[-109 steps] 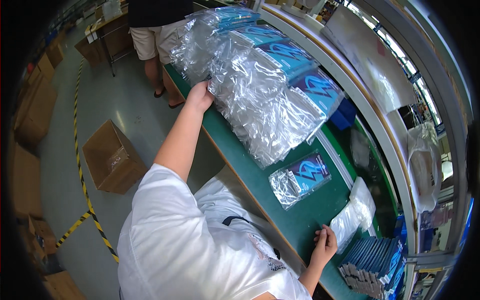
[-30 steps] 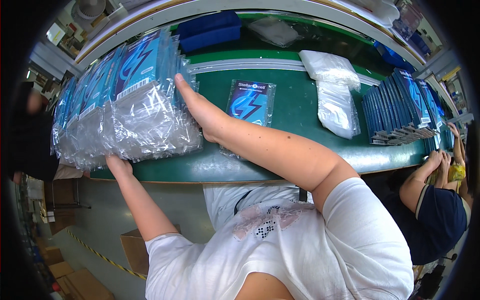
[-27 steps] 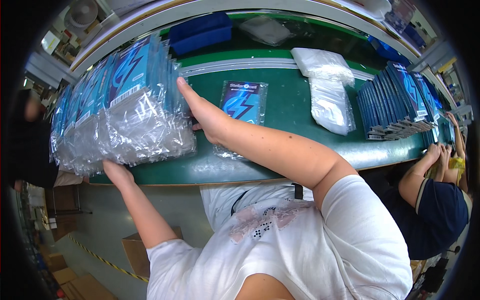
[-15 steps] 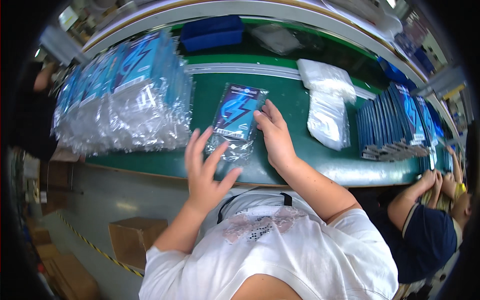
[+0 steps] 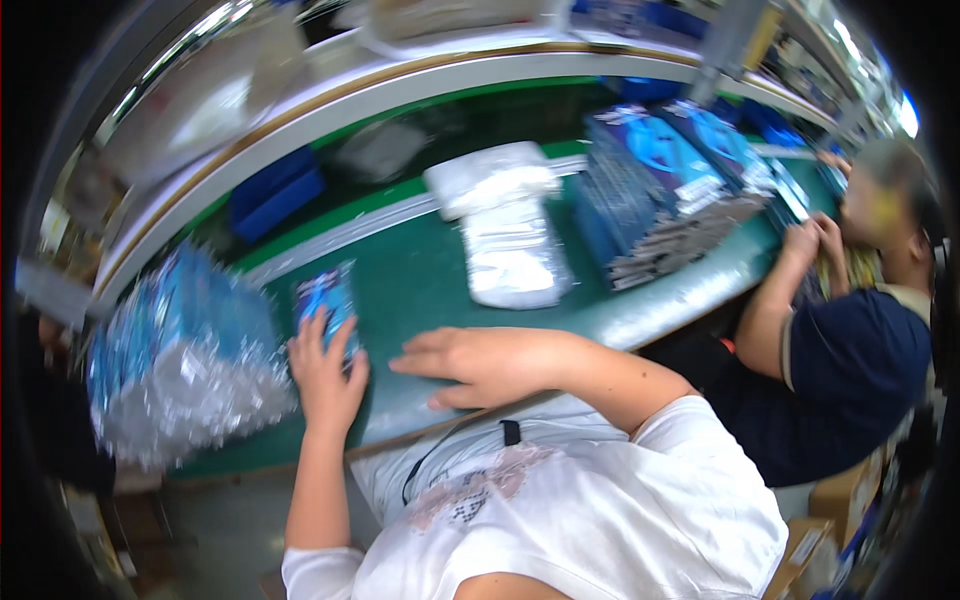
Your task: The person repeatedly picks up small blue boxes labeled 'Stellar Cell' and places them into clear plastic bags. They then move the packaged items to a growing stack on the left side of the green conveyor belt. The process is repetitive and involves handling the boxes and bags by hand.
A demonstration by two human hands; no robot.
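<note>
A flat blue-and-purple package in a clear plastic bag (image 5: 318, 292) lies on the green table. My left hand (image 5: 330, 385) rests on or just over its near part, fingers spread, hiding that end. Apart from the package, my right hand (image 5: 478, 358) stretches out flat above the table's near side, fingers pointing left, with nothing in it. Beyond it lies a stack of clear plastic bags (image 5: 515, 255). To the left of my left hand stands a dense row of bagged blue packages (image 5: 185, 350).
Stacks of unbagged blue packages (image 5: 640, 190) stand at the right. Past them a person in a dark shirt (image 5: 850, 380) handles similar pieces at the table. A blue bin (image 5: 277, 195) sits at the back left under a white shelf (image 5: 420, 82).
The view has swung right. My left hand has come over the bagged package, while my right hand has left its side and moved to the right. The picture is now blurred.
</note>
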